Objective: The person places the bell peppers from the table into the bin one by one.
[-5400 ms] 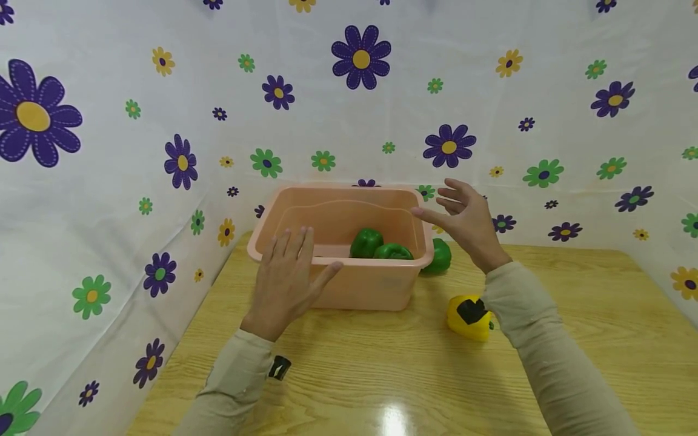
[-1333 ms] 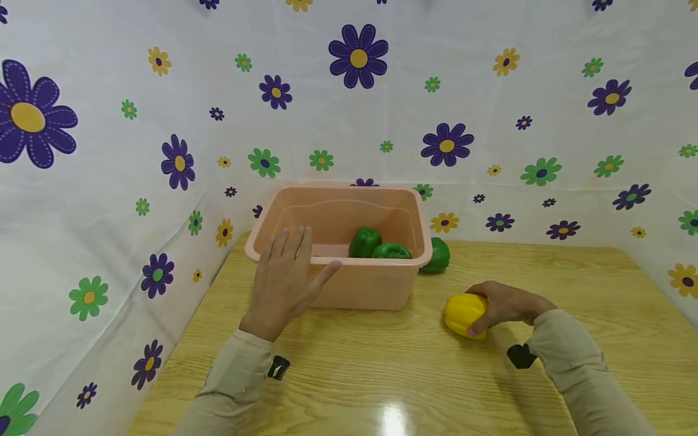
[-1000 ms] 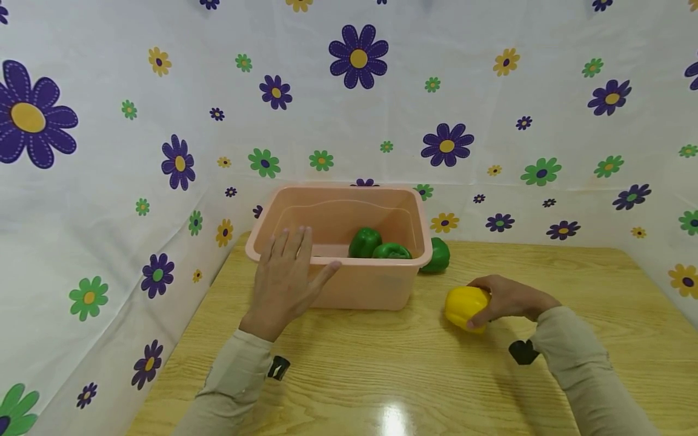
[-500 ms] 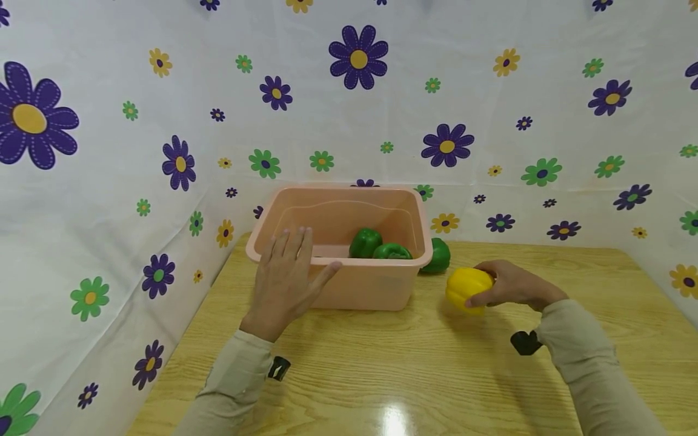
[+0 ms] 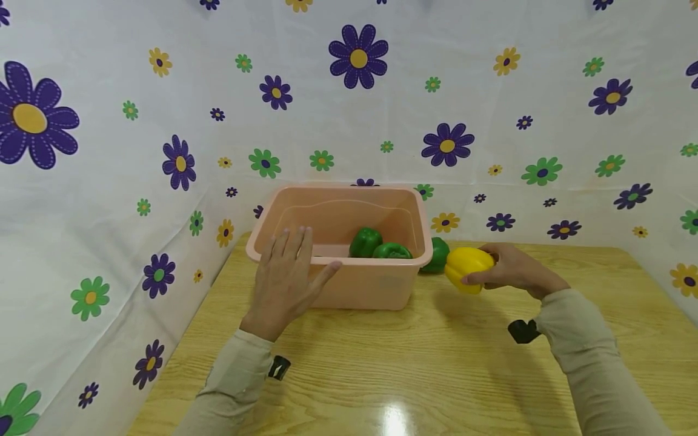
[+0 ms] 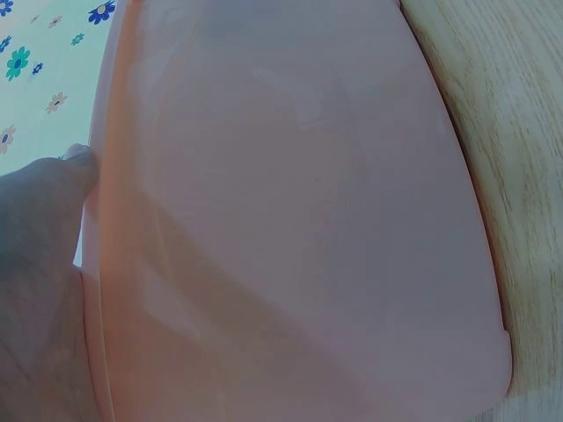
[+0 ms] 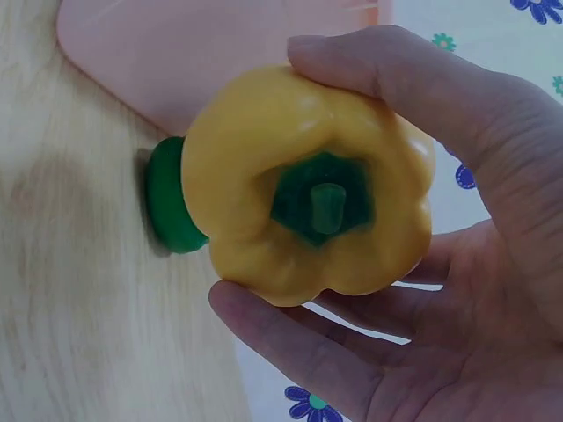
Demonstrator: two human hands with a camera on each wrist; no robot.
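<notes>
My right hand (image 5: 512, 266) holds a yellow bell pepper (image 5: 468, 268) above the table, to the right of a pink plastic tub (image 5: 360, 284). In the right wrist view the yellow pepper's green stem (image 7: 328, 207) faces the camera, thumb and fingers round its sides. Two green bell peppers (image 5: 365, 242) lie inside the tub at its right end. Another green bell pepper (image 5: 437, 257) sits on the table beside the tub, partly behind the yellow one. My left hand (image 5: 285, 284) rests with straight fingers on the tub's front rim; in the left wrist view its thumb (image 6: 81, 160) touches the rim.
The wooden table (image 5: 382, 363) reaches out to the right and toward the front. A white sheet with printed flowers (image 5: 305, 121) hangs behind it and along the left side. Black camera pieces (image 5: 523, 331) stick out from both wrists.
My right hand came down from beside the tub, took hold of the yellow pepper and raised it off the table, moving it farther back. The left hand stayed on the tub.
</notes>
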